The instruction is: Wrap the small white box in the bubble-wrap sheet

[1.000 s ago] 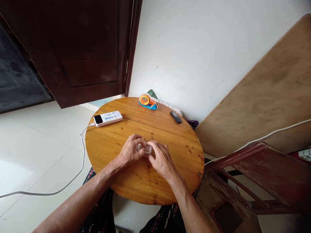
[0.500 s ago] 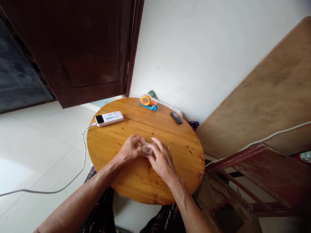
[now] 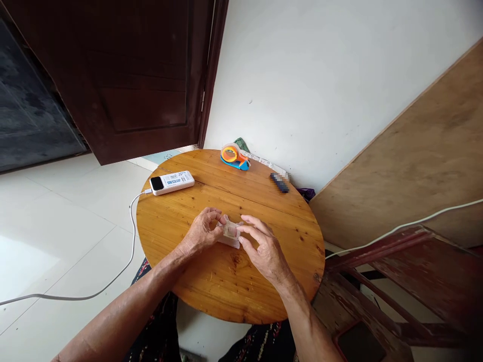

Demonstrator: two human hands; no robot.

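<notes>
A small packet in clear, crinkled plastic (image 3: 230,232) lies low over the middle of the round table (image 3: 211,281). Something pale with a pinkish patch shows through the plastic, too small to name. The thumb and index finger of my left hand (image 3: 202,232) pinch the packet's left end. My right hand (image 3: 266,249) is at the packet's right edge, fingers apart, with the index fingertip and thumb beside or touching the plastic.
At the back stands an orange and blue tape dispenser (image 3: 236,157). A white device with a dark screen (image 3: 172,182) lies at the left, its cable (image 3: 130,241) running to the floor. A dark blurred item (image 3: 279,183) lies back right. A wooden chair (image 3: 400,281) stands at the right.
My right hand has drawn back to the right from the packet, and more of the plastic shows. My left hand keeps its pinch. The view has shifted slightly.
</notes>
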